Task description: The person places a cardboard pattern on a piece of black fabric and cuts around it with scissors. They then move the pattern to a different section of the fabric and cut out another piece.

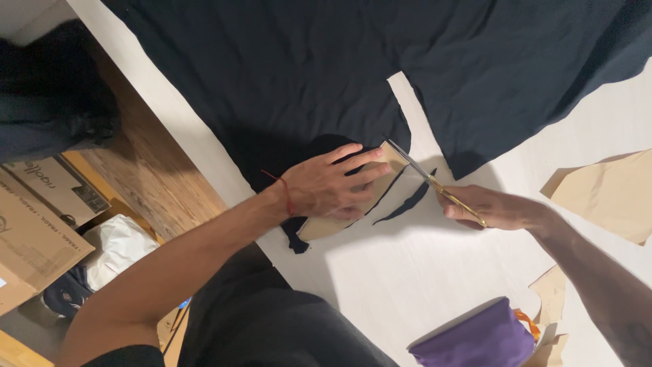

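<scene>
— Where does the paper pattern (339,221) lie from the hands?

— Right under the left hand (333,185), which is spread flat with the fingers pointing toward 2 o'clock, pressing the pattern onto the black cloth (285,75) on the white table (407,272). Its long axis runs from about 8 o'clock up to 2 o'clock.

— And the scissors (424,175)?

— The right hand (492,207) is curled around the gold handles, at 3 o'clock from the pattern. The blades point toward 10 o'clock, with their tips at the pattern's upper corner, just beside the left fingertips. I cannot tell how far the blades are parted.

— So which hand is nearer the cut edge?

— The left one sits on it; the right is a little apart, reaching in with the blades. A thin black offcut (407,204) lies between the two hands, along the pattern's right edge.

— Anything else around?

— More tan paper pieces (604,194) at 3 o'clock, purple cloth (475,340) at 5 o'clock.
</scene>
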